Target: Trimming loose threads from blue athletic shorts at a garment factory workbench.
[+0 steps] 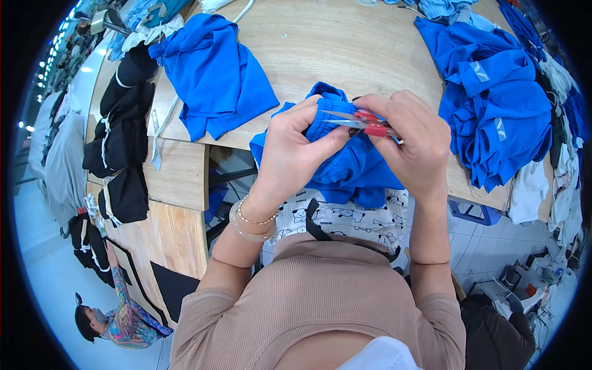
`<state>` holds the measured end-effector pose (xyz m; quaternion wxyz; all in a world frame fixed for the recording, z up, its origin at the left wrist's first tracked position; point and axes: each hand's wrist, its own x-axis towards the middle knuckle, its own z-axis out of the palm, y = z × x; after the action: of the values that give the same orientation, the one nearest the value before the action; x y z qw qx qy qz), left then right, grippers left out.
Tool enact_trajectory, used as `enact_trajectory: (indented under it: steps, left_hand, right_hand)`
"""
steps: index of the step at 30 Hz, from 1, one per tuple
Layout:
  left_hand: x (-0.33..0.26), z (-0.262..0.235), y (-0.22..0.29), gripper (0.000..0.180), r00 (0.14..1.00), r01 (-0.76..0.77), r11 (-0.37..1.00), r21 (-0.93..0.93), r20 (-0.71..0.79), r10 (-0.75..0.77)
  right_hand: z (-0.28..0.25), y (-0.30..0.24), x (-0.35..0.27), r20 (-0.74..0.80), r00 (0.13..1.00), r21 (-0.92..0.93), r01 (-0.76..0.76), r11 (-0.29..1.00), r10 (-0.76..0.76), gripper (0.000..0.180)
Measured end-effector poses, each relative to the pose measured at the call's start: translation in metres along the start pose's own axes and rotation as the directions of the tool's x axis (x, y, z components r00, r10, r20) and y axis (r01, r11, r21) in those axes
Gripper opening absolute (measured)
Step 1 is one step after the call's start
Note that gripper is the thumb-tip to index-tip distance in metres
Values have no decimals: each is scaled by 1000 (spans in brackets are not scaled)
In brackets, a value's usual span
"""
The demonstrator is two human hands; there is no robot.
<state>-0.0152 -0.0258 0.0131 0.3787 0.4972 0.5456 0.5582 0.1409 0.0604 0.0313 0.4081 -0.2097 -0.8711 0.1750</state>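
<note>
My left hand (290,148) is closed on the gathered elastic waistband of a pair of blue shorts or trousers (354,169), which hangs over the table's near edge onto my lap. Small scissors with red handles (374,125) are gripped in my right hand (419,139). Their blades point left, slightly parted, across the waistband and close to my left thumb. Whether they touch a thread is too small to tell. The fingers of my right hand also lie against the blue cloth behind the scissors.
A flat blue garment (216,77) lies on the wooden table (333,46) to the left; a blue garment pile (499,105) sits right. Tied black bundles (126,135) line the left side, near a hanging tape (158,135). Another person (120,320) works at lower left.
</note>
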Motion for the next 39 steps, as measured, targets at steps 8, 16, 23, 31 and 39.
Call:
enact_trajectory:
  steps: [8,16,23,31,39]
  left_hand:
    - [-1,2,2,15,1000,-22,999,32,-9,22]
    - [-2,1,-2,15,999,47,998,-40,-9,-47]
    - [0,-3,-3,17,1000,3,1000,-29,20,-2]
    - [3,-3,-5,18,927,-373,921,114,16,374]
    - [2,-5,-8,14,954,-299,953,-41,-37,297]
  right_hand:
    - [7,1,1,20,999,-67,40,997,-39,29]
    - [6,19,-5,-110,843,452,-429,782,526,17]
    - [10,19,-19,287,814,605,-563,563,505,20]
    - [14,14,-15,222,810,729,-507,459,543,20]
    - [10,1,-22,276,765,780,-532,330,582,20]
